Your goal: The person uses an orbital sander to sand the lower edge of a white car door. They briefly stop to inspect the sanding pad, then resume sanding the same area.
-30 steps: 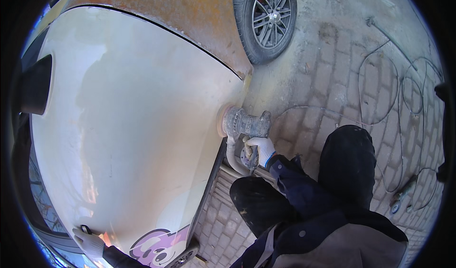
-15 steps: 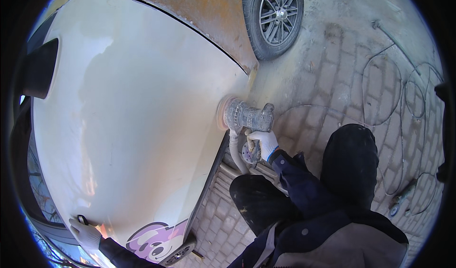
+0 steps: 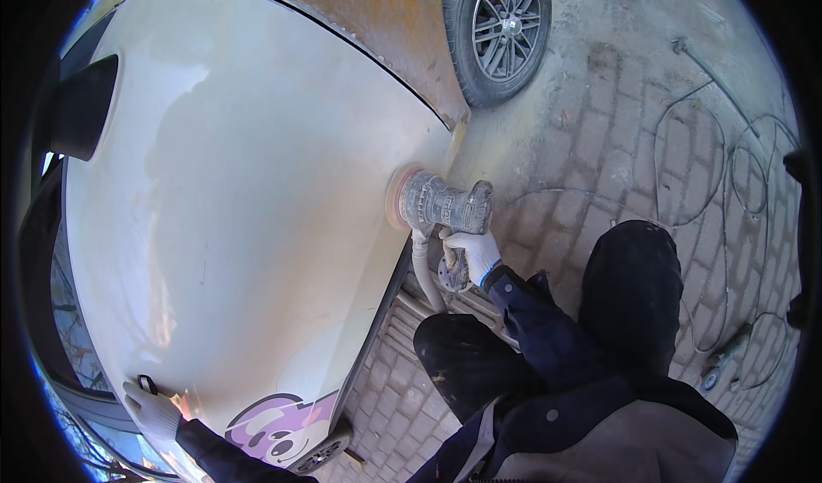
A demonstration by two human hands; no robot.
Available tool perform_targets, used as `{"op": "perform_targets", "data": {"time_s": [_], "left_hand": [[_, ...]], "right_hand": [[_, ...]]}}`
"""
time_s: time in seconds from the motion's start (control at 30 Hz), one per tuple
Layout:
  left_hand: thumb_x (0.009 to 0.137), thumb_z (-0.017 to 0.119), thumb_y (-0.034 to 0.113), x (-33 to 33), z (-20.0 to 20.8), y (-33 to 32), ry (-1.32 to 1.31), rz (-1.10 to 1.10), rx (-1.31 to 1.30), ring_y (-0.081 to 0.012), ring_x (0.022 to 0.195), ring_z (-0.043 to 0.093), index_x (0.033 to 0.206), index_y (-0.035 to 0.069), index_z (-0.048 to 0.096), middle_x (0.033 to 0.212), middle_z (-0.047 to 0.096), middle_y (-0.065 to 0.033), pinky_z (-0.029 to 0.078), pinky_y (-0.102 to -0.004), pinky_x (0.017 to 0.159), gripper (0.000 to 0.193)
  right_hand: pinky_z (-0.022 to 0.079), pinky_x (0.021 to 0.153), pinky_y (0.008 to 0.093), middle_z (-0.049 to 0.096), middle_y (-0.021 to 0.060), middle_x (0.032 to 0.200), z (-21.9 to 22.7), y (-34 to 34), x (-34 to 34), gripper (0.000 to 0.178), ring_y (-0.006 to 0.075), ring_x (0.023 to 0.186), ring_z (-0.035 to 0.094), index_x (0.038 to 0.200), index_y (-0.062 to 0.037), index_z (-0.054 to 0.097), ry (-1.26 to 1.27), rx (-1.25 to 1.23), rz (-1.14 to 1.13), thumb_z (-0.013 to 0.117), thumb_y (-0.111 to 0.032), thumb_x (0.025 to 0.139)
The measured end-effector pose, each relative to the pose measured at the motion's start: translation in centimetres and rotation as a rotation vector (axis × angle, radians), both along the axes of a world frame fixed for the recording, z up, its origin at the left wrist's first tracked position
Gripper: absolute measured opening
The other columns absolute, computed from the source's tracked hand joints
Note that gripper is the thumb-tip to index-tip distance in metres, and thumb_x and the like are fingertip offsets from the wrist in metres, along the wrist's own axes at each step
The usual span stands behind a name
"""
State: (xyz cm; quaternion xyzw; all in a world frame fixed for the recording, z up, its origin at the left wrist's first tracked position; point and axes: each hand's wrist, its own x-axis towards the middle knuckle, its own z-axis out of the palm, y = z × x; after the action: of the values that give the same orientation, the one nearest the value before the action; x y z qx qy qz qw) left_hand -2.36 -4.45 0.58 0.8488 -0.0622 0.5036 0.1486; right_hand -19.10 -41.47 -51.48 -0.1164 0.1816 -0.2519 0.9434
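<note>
My right hand (image 3: 475, 253), in a white knit glove with a blue cuff edge, is closed around the grip of a dusty grey sander (image 3: 445, 205). The sander's round pad (image 3: 398, 197) stands on edge against the lower part of a pale car door (image 3: 248, 183). A ribbed hose (image 3: 422, 265) runs down from the tool. Far to the left, my gloved left hand (image 3: 156, 412) lies against the door with its fingers stretched out, beside a small black fitting (image 3: 147, 384); the fingertips are partly unclear.
A black side mirror (image 3: 90, 106) juts out at upper left. Beyond the door are a brownish fender (image 3: 368, 20) and front wheel (image 3: 505, 33). A purple cartoon decal (image 3: 274, 432) marks the door's lower end. A cable (image 3: 659, 217) and another power tool (image 3: 723, 359) lie on the paving.
The sander has shifted slightly left and its pad has tilted a little on the door. My left hand keeps its place on the panel; the view has shifted slightly.
</note>
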Motion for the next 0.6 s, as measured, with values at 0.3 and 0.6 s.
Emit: {"op": "perform_targets", "data": {"time_s": [0.3, 0.6], "left_hand": [[0.105, 0.052, 0.039, -0.3, -1.4, -2.4, 0.029, 0.013, -0.16, -0.026, 0.103, 0.073, 0.116, 0.0, 0.066, 0.115, 0.073, -0.0123, 0.055, -0.0332, 0.085, 0.043], [0.105, 0.049, 0.045, 0.8, -1.8, -1.9, 0.044, -0.097, -0.312, -0.0278, 0.099, 0.072, 0.116, 0.004, 0.068, 0.115, 0.074, -0.0112, 0.053, -0.0359, 0.084, 0.046]], "right_hand": [[0.048, 0.049, 0.035, 0.063, 0.0117, 0.067, -0.7, 0.2, -0.9, 0.011, 0.0231, 0.051, 0.06, 0.095, 0.002, 0.069, 0.222, 0.061, 0.077, 0.069, -0.001, 0.084], [0.048, 0.05, 0.0353, 0.063, 0.0117, 0.068, -1.4, 0.3, -0.7, 0.014, 0.0232, 0.051, 0.058, 0.097, 0.0025, 0.069, 0.192, 0.043, 0.056, 0.068, -0.001, 0.083]]}}
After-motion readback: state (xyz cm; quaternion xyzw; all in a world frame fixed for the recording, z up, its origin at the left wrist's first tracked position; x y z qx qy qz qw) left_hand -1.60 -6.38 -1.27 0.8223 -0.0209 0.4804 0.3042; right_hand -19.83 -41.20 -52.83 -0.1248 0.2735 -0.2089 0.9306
